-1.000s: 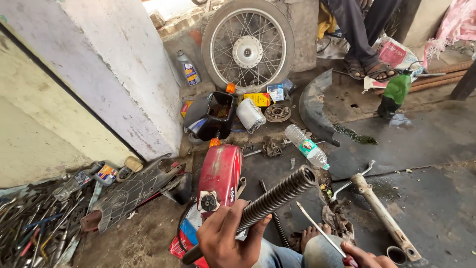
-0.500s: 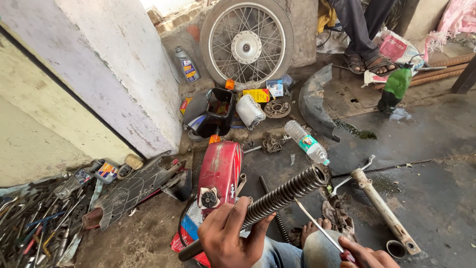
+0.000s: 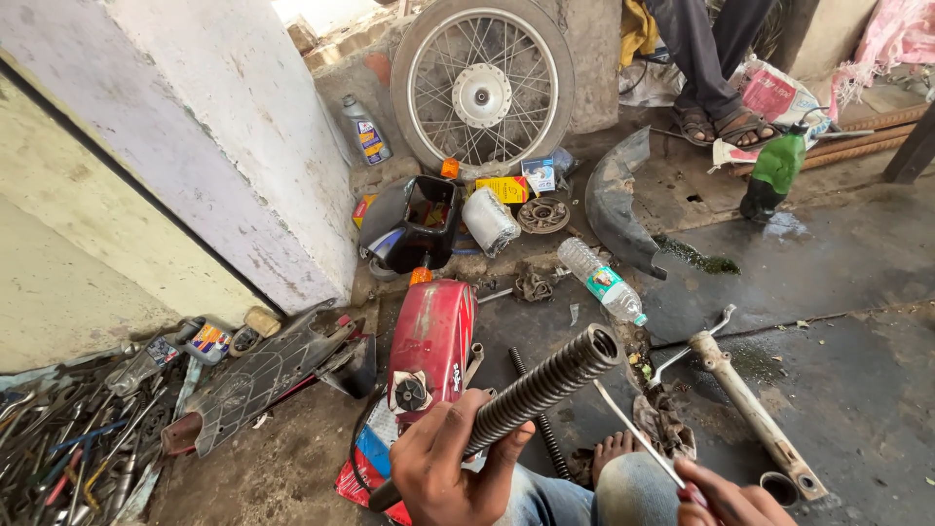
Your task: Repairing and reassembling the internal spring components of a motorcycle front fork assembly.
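Steel, dark and greasy: long ribbed coil-sprung shock tube (image 3: 531, 394) at lower centre, angled up to the right, open end uppermost; left hand (image 3: 450, 474) clenched around its lower part; probably heavy, rigid, slick with oil, so best gripped on the ribbed coils, not the smooth end; right hand (image 3: 726, 497) at bottom right pinching a thin metal rod (image 3: 638, 433) pointing toward the tube mouth. Red dented fuel tank (image 3: 429, 341) just left of tube. Packages: grey oil bottle with blue label (image 3: 365, 129) upper centre-left by wall; clear plastic bottle with blue-green label (image 3: 601, 281) centre; yellow small box (image 3: 506, 188) below spoked wheel (image 3: 480, 93); green bottle (image 3: 776, 168) upper right.
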